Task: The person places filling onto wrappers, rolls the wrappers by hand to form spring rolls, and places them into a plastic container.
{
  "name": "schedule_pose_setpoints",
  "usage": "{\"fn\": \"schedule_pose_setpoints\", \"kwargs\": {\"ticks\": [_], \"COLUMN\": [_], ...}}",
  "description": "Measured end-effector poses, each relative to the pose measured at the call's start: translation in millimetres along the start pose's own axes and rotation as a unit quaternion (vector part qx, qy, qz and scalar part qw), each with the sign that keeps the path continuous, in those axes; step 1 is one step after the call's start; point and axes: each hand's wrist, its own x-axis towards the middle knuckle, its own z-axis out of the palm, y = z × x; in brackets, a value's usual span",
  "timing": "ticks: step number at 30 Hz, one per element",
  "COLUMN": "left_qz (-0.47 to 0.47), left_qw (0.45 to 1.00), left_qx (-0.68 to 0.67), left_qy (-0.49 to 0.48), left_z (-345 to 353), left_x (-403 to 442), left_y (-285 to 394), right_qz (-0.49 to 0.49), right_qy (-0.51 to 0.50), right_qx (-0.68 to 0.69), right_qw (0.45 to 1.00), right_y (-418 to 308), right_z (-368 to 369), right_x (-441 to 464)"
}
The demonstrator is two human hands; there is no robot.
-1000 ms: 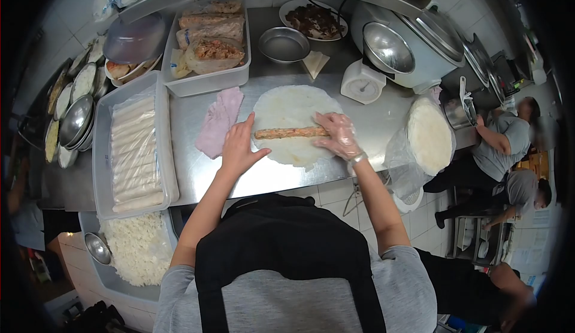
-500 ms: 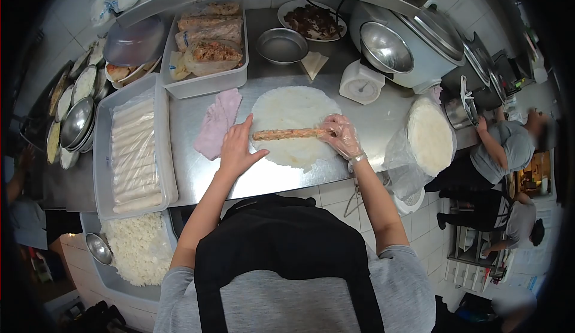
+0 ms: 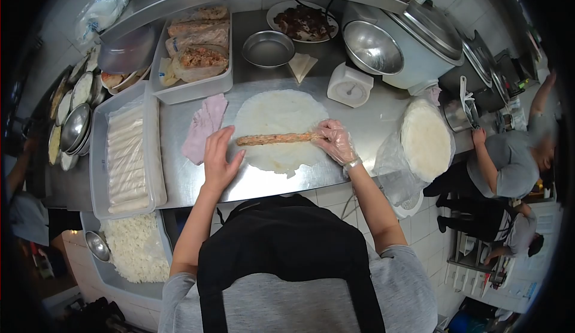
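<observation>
A thin round wrapper sheet (image 3: 281, 105) lies flat on the steel counter. Across its middle runs a long strip of orange-brown minced filling (image 3: 272, 139). My right hand (image 3: 335, 142), in a clear plastic glove, has its fingers pinched around the strip's right end. Beside the sheet's left edge, my bare left hand (image 3: 220, 156) is open, thumb and fingers apart near the strip's left end. A pink cloth (image 3: 205, 126) lies just past the left fingers.
At left stands a plastic box (image 3: 157, 171) of rolled wrappers. Behind are a tub (image 3: 179, 93) of bagged filling, a metal bowl (image 3: 268, 50) and a white scale (image 3: 350, 85). A wrapper stack (image 3: 425, 138) sits at right, with a co-worker (image 3: 509, 162) beyond.
The view has shifted slightly, so the counter items appear further left. My right fingers stay at the strip's right end, and my left hand remains open near its left end.
</observation>
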Motion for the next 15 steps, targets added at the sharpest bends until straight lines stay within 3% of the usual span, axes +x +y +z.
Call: {"fn": "schedule_pose_setpoints", "kwargs": {"ticks": [1,3,7,15], "left_qz": [-0.002,-0.03,0.015,0.013], "left_qw": [1.0,0.989,0.956,0.956], "left_qx": [0.005,-0.038,-0.115,-0.079], "left_qy": [0.0,-0.138,-0.27,-0.282], "left_z": [0,3,35,61], "left_x": [-1,-4,-14,-27], "left_y": [10,28,58,70], "right_qz": [0.019,0.009,0.006,-0.054], "right_qy": [-0.026,-0.01,-0.004,0.016], "right_qx": [0.016,0.005,0.012,-0.023], "right_qw": [0.999,1.0,1.0,0.998], "right_y": [-2,-3,0,11], "right_z": [-5,-12,-14,-5], "right_x": [0,-1,-2,-1]}}
